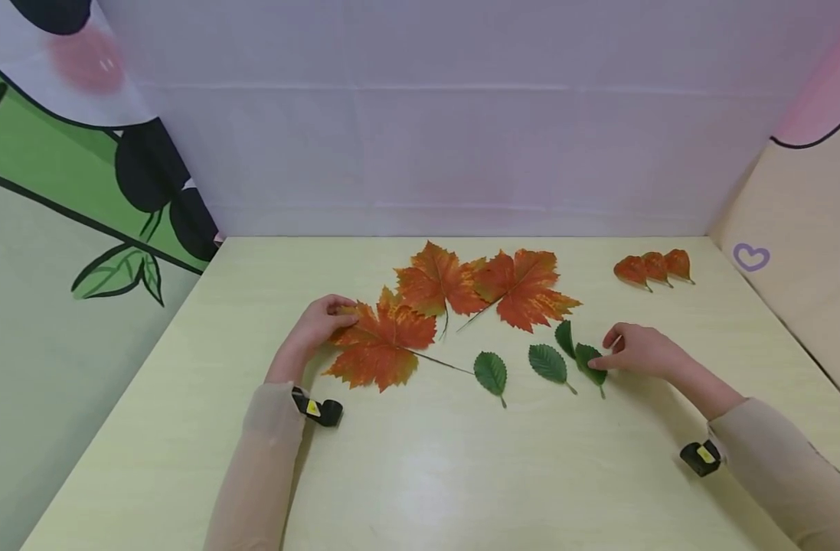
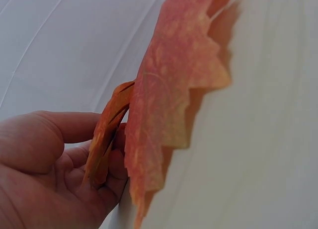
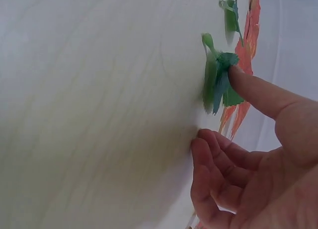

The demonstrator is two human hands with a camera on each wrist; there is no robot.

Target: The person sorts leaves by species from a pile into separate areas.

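At the left, my left hand pinches the edge of a large orange maple leaf. In the left wrist view, the thumb lies on one side of a curled leaf lobe, with fingers behind it. My right hand is over the right side of the table, its thumb at a green serrated leaf. The right wrist view shows that thumb against the green leaf and the other fingers bent, apart from it. A second green leaf stands tilted just behind.
Two more orange maple leaves lie behind, overlapping. Flat green leaves rest between the hands. Several small orange leaves sit in a row at the back right. A pale cloth wall borders the table's far edge.
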